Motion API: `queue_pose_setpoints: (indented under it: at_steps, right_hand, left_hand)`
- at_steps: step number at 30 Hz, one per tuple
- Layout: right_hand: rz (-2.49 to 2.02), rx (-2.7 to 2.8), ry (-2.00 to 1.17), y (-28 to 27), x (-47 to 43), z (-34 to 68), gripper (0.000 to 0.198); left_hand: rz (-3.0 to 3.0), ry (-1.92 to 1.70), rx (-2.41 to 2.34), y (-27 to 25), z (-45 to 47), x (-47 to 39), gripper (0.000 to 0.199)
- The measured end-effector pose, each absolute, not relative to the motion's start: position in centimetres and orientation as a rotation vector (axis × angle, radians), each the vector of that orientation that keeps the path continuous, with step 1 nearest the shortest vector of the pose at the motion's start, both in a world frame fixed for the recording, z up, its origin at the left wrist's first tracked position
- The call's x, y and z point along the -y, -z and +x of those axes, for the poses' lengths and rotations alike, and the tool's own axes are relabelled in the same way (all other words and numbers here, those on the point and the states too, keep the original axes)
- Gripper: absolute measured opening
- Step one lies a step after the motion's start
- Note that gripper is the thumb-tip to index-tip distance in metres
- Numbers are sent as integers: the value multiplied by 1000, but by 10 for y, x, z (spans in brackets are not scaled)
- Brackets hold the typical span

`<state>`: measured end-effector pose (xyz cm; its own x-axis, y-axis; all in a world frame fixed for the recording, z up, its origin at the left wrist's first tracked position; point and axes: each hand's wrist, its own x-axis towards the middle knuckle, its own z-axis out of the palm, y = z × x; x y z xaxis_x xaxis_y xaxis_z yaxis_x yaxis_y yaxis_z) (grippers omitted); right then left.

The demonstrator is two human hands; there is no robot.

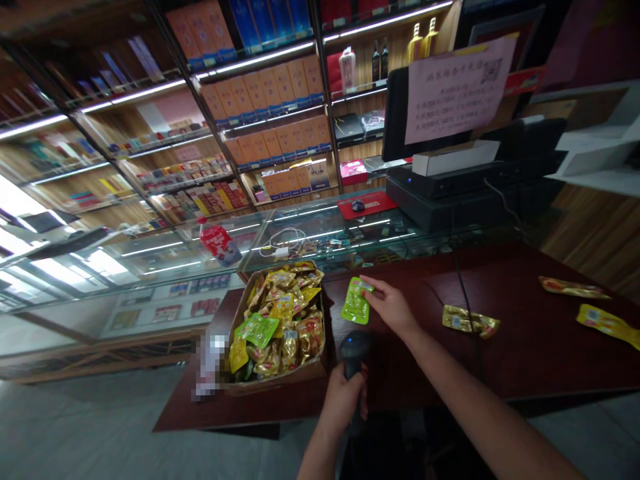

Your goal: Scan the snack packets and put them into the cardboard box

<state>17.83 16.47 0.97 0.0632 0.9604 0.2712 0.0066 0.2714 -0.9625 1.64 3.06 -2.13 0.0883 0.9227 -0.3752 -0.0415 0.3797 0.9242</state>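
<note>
My left hand (pixel 346 393) is wrapped round the handle of a black barcode scanner (pixel 355 345), held at the table's near edge with a small blue light on its head. Between the thumb and fingers of my right hand (pixel 390 303) is a green snack packet (pixel 356 300), just beyond the scanner. Left of both hands stands a cardboard box (pixel 280 385) full of gold and yellow snack packets. Another green packet (pixel 257 329) lies on top of that pile. A gold packet (pixel 470 321) rests on the table right of my right hand.
The dark red table (pixel 420 380) also bears a long gold packet (pixel 574 288) and a yellow packet (pixel 607 325) at right. Behind it, a glass counter (pixel 320 227) carries a white cable, a mouse (pixel 358 205) and a red bottle (pixel 218 241). A monitor (pixel 397 113) stands at the back right.
</note>
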Motion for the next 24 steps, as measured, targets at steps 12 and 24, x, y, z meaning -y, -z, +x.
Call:
queue_pose_setpoints:
  at_steps: [12,24]
  right_hand:
    - [-835,1682,-1113,-71,-185,17,36]
    - [-1103,2151,-385,-77,-142,5,32]
  left_hand:
    - [940,-926,-1241,24,16,-27,18]
    - [964,-945,-1240,19,20,-27,26]
